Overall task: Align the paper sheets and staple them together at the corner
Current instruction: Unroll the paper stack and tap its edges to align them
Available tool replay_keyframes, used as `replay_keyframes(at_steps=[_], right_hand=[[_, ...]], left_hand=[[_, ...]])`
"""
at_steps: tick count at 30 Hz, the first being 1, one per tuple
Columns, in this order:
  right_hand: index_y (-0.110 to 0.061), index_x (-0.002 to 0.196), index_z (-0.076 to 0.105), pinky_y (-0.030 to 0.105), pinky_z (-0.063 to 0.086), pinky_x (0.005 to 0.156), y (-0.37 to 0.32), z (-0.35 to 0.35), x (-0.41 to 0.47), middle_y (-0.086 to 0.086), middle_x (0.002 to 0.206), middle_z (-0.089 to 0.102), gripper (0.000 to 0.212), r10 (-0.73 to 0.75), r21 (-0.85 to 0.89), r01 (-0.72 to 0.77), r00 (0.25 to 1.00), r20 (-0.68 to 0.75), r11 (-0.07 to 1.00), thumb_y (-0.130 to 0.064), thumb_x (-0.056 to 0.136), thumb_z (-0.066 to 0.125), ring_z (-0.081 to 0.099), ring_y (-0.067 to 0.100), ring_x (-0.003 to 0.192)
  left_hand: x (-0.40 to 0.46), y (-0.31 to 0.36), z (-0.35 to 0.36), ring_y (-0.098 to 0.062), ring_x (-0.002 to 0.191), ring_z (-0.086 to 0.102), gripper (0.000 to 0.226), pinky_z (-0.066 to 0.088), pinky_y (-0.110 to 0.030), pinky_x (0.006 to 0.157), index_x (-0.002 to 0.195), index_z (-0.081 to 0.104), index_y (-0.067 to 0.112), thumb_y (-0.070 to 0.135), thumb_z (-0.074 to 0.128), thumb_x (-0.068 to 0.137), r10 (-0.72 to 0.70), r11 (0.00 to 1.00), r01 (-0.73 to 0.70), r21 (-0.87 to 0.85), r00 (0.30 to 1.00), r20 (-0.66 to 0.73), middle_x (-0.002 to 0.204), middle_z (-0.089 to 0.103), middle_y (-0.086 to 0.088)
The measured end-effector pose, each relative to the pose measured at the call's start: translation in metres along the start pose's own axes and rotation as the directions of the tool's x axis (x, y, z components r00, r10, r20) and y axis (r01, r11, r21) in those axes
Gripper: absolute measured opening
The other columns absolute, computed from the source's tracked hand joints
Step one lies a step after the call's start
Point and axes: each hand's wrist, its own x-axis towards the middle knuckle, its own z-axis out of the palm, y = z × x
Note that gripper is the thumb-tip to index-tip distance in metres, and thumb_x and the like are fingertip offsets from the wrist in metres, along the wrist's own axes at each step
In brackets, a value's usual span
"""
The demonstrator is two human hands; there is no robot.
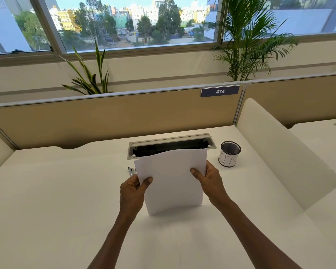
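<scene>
A: On the desk [56, 191] right in front of me, paper sheets [173, 181] stand upright, bottom edge touching the desktop, top edge a bit wavy and leaning toward the cable slot [171, 145]

B: Hands?

A: Both on the stack. My left hand [133, 193] pinches the left edge approx. halfway up, thumb on the near face, other fingers behind the paper. My right hand [209, 181] pinches the right edge a little higher, thumb on the front too, fingers wrapped round the back

B: Sheets lined up?

A: Can't tell, I only see the front sheet, w/ no separate edges showing. Bottom left corner sits lower in view than the right one

B: Stapler?

A: Something small, dark and silver [131, 171] lies on the desk just left of the paper, mostly hidden behind the stack and my left hand. Prob. the stapler, can't confirm

B: Anything else nearby?

A: Black mesh pen cup [229, 154] w/ a white label, to the right of the slot, apart from the paper. Desk number plate [220, 91] on the divider reads 474. Two plants behind the divider, windows beyond
</scene>
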Motion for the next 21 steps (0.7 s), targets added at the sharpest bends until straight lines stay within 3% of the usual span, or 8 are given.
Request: replay_keyframes(at_steps=[5, 8, 14, 16, 21], right_hand=[[-0.027, 0.12, 0.048, 0.022, 0.051, 0.078, -0.0022, 0.0022, -0.0004, -0.004, 0.113, 0.062, 0.038, 0.009, -0.029, -0.009, 1.0, 0.002, 1.0, -0.03, 0.088, 0.067, 0.062, 0.016, 0.1], [-0.031, 0.119, 0.045, 0.025, 0.05, 0.081, -0.0009, 0.0036, 0.0001, -0.006, 0.114, 0.06, 0.037, 0.013, -0.052, -0.012, 1.0, 0.012, 0.999, -0.03, 0.089, 0.066, 0.06, 0.016, 0.101], [-0.018, 0.133, 0.048, 0.036, 0.051, 0.094, -0.002, 0.0026, 0.001, 0.0, 0.119, 0.062, 0.04, 0.011, -0.062, -0.01, 1.0, 0.013, 0.998, -0.027, 0.095, 0.056, 0.06, 0.022, 0.107], [-0.017, 0.133, 0.048, 0.038, 0.051, 0.095, -0.0031, 0.0022, 0.0012, 0.001, 0.118, 0.062, 0.038, 0.004, -0.068, -0.004, 1.0, 0.01, 0.998, -0.026, 0.096, 0.055, 0.061, 0.023, 0.106], [-0.019, 0.129, 0.052, 0.025, 0.051, 0.085, 0.0004, 0.001, -0.0026, 0.001, 0.118, 0.065, 0.037, 0.01, -0.048, -0.01, 1.0, 0.018, 0.999, -0.025, 0.093, 0.061, 0.063, 0.022, 0.106]], left_hand=[[0.0004, -0.0012, -0.0011, 0.005, 0.077, 0.071, 0.02, 0.051, -0.008, 0.063, 0.094, 0.07, 0.029, 0.015, 0.076, 0.081, -0.018, 1.0, 0.017, 0.019, 0.999, 0.034, 0.078, 0.074, 0.027], [0.0006, -0.0023, -0.0005, 0.007, 0.072, 0.07, 0.014, 0.048, -0.006, 0.058, 0.089, 0.072, 0.029, 0.017, 0.075, 0.081, -0.035, 0.999, 0.035, 0.028, 0.999, 0.028, 0.074, 0.074, 0.026], [0.0044, -0.0039, -0.001, 0.001, 0.07, 0.071, 0.006, 0.05, -0.016, 0.061, 0.086, 0.075, 0.028, 0.023, 0.075, 0.082, -0.061, 0.997, 0.06, 0.043, 0.998, 0.033, 0.08, 0.077, 0.016], [0.0053, -0.0029, -0.0013, 0.0, 0.07, 0.071, 0.008, 0.051, -0.013, 0.06, 0.084, 0.074, 0.03, 0.022, 0.074, 0.082, -0.058, 0.998, 0.056, 0.034, 0.997, 0.041, 0.078, 0.077, 0.017], [0.0038, -0.0058, -0.0034, 0.001, 0.078, 0.072, 0.017, 0.053, -0.013, 0.064, 0.089, 0.072, 0.033, 0.018, 0.075, 0.082, -0.059, 0.998, 0.057, 0.03, 0.996, 0.065, 0.08, 0.076, 0.022]])
